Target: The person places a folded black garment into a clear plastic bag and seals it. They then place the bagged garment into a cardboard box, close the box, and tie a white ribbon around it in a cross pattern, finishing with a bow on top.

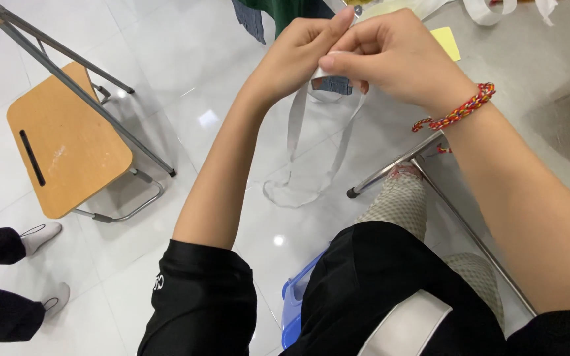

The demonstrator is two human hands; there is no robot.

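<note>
white strap (296, 125) | left hand (298, 49), right hand (390, 53) raised together | fingers pinching

Two hands (357, 56), one ribbon (296, 118), one chair (67, 142).

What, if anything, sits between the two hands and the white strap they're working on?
Nothing visible. The left hand and right hand both already pinch the white strap at its top, and its loop hangs free below them over the tiled floor, apart from the wooden chair.

left hand (298, 56), right hand (390, 56), both pinching white strap (296, 122); wooden chair (61, 145) nearby
</note>
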